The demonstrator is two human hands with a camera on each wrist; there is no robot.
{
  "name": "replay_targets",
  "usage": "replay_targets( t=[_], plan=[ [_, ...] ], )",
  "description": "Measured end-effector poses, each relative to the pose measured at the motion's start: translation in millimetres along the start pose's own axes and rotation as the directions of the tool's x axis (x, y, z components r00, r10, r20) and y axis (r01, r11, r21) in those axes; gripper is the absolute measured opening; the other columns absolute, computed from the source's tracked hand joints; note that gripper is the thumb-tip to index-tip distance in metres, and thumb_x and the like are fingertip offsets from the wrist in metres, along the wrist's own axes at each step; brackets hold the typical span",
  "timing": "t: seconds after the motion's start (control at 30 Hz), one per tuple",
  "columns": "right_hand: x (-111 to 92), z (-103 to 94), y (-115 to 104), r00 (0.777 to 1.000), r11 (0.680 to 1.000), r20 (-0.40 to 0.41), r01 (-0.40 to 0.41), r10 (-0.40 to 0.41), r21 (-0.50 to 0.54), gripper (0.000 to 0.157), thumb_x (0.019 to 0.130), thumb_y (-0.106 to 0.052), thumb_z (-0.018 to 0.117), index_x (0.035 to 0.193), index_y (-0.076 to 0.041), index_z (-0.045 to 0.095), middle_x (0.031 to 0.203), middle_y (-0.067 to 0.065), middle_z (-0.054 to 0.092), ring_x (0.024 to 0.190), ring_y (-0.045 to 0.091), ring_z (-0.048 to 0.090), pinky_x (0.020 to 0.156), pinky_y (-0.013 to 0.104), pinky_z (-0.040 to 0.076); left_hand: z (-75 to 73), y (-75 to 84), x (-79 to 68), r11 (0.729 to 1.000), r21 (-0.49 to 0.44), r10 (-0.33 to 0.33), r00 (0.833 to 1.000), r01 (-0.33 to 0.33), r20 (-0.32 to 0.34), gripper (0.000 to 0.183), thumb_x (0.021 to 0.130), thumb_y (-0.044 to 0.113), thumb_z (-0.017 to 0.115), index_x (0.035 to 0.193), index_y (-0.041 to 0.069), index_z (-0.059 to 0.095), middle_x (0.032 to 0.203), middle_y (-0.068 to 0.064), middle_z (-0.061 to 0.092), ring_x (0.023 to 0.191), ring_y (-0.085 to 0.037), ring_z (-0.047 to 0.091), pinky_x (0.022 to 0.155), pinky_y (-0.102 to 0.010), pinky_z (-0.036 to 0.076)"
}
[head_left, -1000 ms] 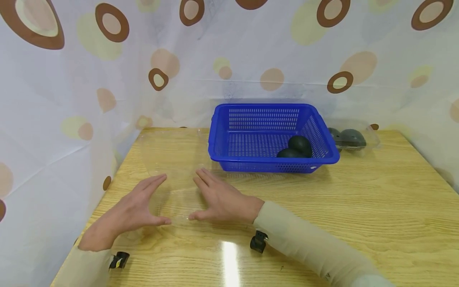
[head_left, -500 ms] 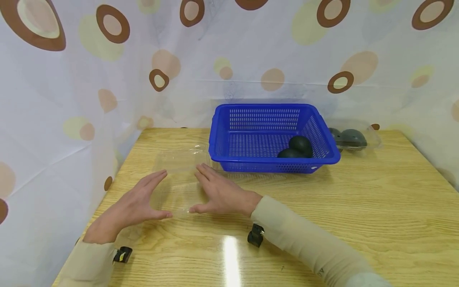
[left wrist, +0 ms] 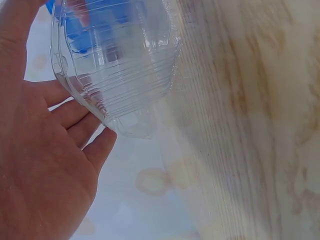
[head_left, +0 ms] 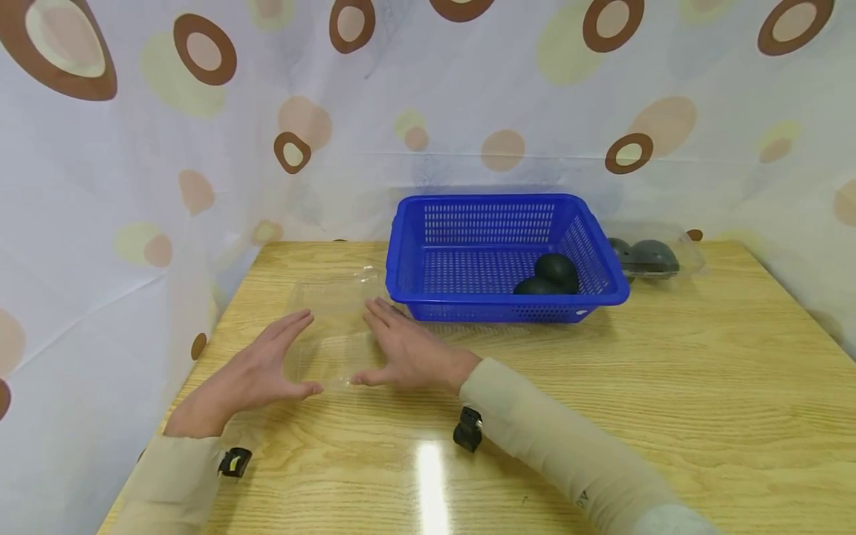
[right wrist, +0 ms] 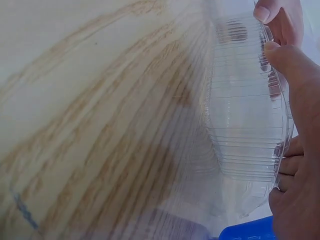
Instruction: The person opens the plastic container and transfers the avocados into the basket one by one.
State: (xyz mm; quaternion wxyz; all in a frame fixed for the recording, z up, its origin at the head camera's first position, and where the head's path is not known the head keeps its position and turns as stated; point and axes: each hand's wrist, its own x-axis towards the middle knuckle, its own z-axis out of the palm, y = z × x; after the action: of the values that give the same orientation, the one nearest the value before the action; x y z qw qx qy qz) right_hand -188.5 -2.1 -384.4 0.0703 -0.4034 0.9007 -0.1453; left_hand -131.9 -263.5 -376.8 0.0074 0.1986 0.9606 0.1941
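Observation:
A clear plastic clamshell container (head_left: 337,353) sits on the left of the table with its lid (head_left: 334,293) standing open on the far side. My left hand (head_left: 250,371) holds it by the left side, thumb at the near edge and fingers along the rim. On the opposite side my right hand (head_left: 411,353) grips it in the same way. Ribbed walls of the container (left wrist: 120,60) show in the left wrist view, fingers against its rim. In the right wrist view a thumb rests on the rim of the container (right wrist: 245,110). No contents are visible inside.
Behind my right hand stands a blue plastic basket (head_left: 508,299) with dark, avocado-like fruits (head_left: 556,273) in its right part. Further right, a clear container (head_left: 692,253) holds similar dark fruits (head_left: 654,256). A patterned curtain (head_left: 501,96) hangs behind the wooden table (head_left: 669,386).
Both hands and the container have slid slightly away from me. The container's lid, which reached further back a second ago, now appears shorter and nearer. The basket stays put.

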Motion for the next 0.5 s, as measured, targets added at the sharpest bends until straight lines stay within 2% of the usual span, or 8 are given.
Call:
replay_targets(
  t=[0.3, 0.5],
  plan=[
    [7, 0.6, 3, 0.999, 0.998, 0.004, -0.048, 0.047, 0.039, 0.110, 0.086, -0.071, 0.057, 0.159, -0.005, 0.009, 0.168, 0.012, 0.004, 0.156, 0.027, 0.003, 0.127, 0.037, 0.013, 1.6, -2.6, 10.2, 0.998, -0.020, -0.063, 0.998, 0.064, 0.031, 0.109, 0.077, 0.058, 0.076, 0.156, 0.004, 0.025, 0.163, -0.017, 0.023, 0.148, -0.042, 0.025, 0.113, -0.063, 0.033],
    [7, 0.3, 5, 0.998, 0.995, 0.005, -0.065, 0.065, 0.075, 0.110, 0.086, -0.070, 0.058, 0.160, -0.007, 0.007, 0.168, 0.009, 0.000, 0.156, 0.024, 0.000, 0.126, 0.036, 0.013, 0.8, -2.9, 15.0, 0.998, -0.010, -0.062, 0.998, 0.063, 0.028, 0.111, 0.076, 0.058, 0.077, 0.156, 0.002, 0.024, 0.163, -0.019, 0.023, 0.147, -0.043, 0.027, 0.112, -0.065, 0.035]
  ],
)
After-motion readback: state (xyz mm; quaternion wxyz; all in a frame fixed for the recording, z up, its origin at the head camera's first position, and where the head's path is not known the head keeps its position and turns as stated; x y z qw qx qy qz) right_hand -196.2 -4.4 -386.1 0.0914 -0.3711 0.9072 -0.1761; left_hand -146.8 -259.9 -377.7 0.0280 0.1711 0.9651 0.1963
